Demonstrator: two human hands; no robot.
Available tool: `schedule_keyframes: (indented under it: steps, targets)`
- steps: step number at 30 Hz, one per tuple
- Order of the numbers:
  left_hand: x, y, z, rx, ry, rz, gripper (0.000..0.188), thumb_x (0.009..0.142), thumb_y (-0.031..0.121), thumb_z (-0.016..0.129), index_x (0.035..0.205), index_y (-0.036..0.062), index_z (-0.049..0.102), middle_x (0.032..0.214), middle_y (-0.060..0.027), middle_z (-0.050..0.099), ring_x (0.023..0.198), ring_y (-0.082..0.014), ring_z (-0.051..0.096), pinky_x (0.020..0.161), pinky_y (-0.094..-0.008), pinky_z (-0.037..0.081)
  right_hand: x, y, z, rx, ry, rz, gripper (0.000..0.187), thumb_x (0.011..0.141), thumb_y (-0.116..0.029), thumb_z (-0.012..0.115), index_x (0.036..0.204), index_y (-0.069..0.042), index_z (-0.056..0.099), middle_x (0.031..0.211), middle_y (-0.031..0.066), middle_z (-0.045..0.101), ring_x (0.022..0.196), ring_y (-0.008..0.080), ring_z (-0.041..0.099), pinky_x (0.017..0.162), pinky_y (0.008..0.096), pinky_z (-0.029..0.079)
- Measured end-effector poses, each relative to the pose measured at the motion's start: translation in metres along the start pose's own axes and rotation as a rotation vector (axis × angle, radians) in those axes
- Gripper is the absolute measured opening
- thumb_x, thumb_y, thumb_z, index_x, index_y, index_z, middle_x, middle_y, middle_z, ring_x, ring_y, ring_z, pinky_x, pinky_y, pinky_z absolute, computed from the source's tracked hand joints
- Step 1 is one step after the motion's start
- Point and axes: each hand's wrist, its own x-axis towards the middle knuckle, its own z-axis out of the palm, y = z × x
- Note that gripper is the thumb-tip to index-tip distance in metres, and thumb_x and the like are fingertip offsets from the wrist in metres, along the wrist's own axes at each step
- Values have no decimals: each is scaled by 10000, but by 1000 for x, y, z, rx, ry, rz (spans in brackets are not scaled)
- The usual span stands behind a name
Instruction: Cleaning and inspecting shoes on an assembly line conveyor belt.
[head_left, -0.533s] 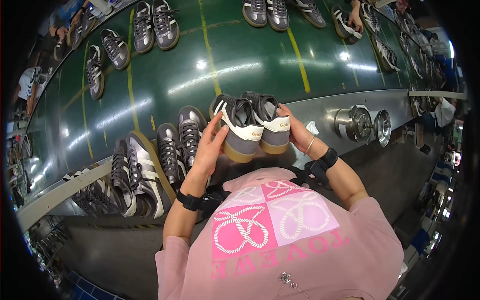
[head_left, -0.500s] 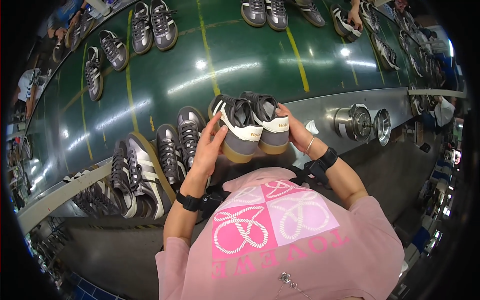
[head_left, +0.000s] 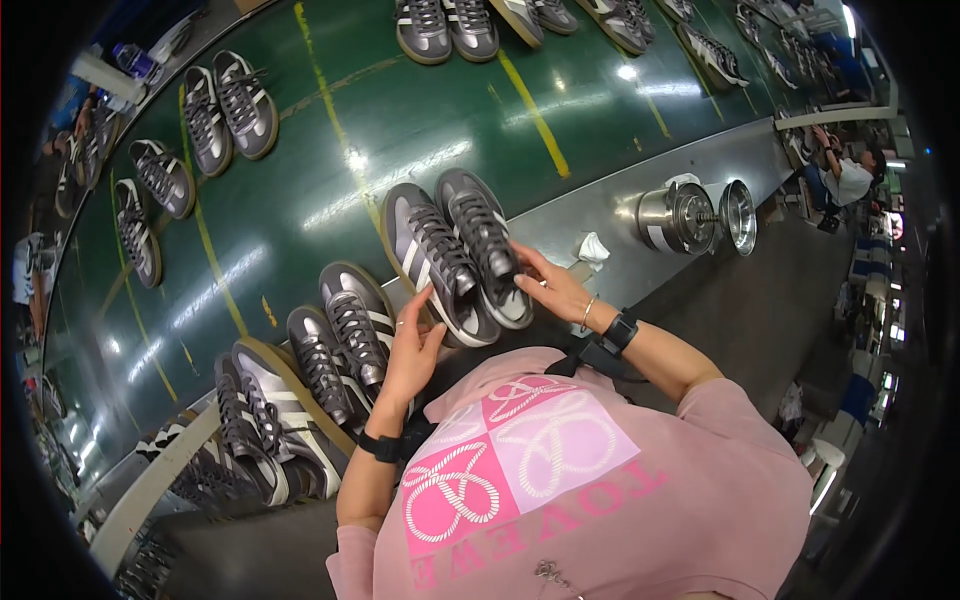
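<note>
A pair of grey sneakers with white stripes and gum soles is between my hands at the near edge of the green conveyor belt (head_left: pixel 360 130), toes pointing away and laces facing up. At the heel side of the left sneaker (head_left: pixel 420 235), my left hand (head_left: pixel 408 350) is closed, fingers along its outer side. My right hand (head_left: pixel 553 285) grips the right sneaker (head_left: pixel 480 225) near its heel and collar, thumb close to the opening. The two sneakers sit side by side, touching. My left fingertips are partly hidden by the shoe.
More sneakers (head_left: pixel 345 325) stand close on my left, beside a pale metal rail (head_left: pixel 150 490). Several pairs (head_left: pixel 225 110) rest farther across the belt. On the metal ledge to the right are a crumpled white tissue (head_left: pixel 593 248) and a steel pot (head_left: pixel 675 218). People are at work beyond.
The sneakers have turned from showing their heels to showing their laced tops. My hands still hold them. The whole view has shifted, and farther shoes appear moved left.
</note>
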Motion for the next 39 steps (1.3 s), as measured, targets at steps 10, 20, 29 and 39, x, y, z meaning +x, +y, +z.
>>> schedule_keyframes:
  steps: [10,20,29,39]
  targets:
    - [-17,27,-8,562,43,487,326,733,55,770,1038,50,654,1062,-123,614,989,-334,586,850,-413,475,-19,94,-39,-764,933,-139,452,882,-242,656,1292,-78,562,1173,171,561,1116,360,512,1008,464,380]
    - [-19,27,3,820,-87,479,319,675,60,787,961,39,646,1040,-66,620,1027,-311,513,904,-409,441,-5,135,-60,-301,863,-47,207,842,-100,722,1050,-94,728,898,104,632,801,271,632,738,355,515]
    - [-36,101,-7,399,-206,506,540,753,221,840,1172,-28,609,1215,-125,595,1177,-290,523,1025,-391,393,-19,-2,-47,727,119,-134,259,961,-51,619,1217,-31,641,1113,40,668,983,99,622,868,241,495]
    - [-67,120,8,21,-317,243,616,801,168,802,1332,-10,546,1259,-106,604,1165,-216,567,1029,-351,415,-35,-120,-24,382,-468,-527,139,872,-1,627,980,-51,698,1110,77,605,1002,169,588,887,307,480]
